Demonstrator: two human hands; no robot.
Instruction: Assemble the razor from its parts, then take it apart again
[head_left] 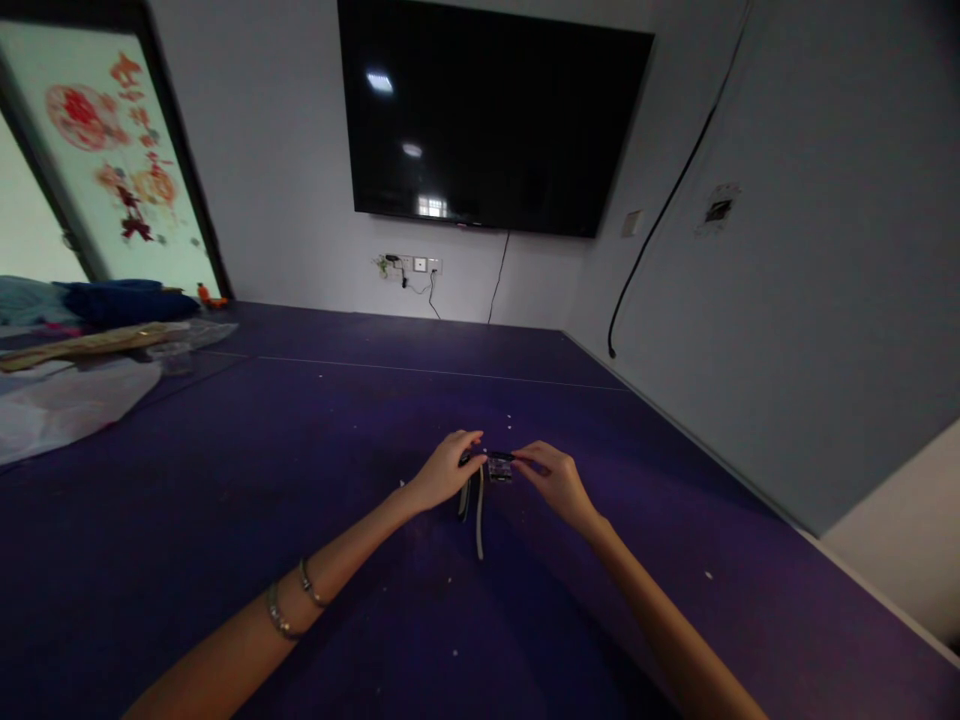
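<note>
My left hand is closed on a small dark item near the middle of the purple surface. Below its fingers hang several grey and dark strips, like cable or strap pieces. Between my hands is a small dark rectangular piece with a patterned, shiny face; its exact kind is too small to make out. Its upper right end is pinched by the fingertips of my right hand. Part of what the left hand grips is hidden behind its fingers. Two bracelets circle my left forearm.
Small white scraps dot the purple surface. Plastic bags, a flat tan piece and dark blue cloth lie at the left. A television hangs on the wall; a black cable dangles at right.
</note>
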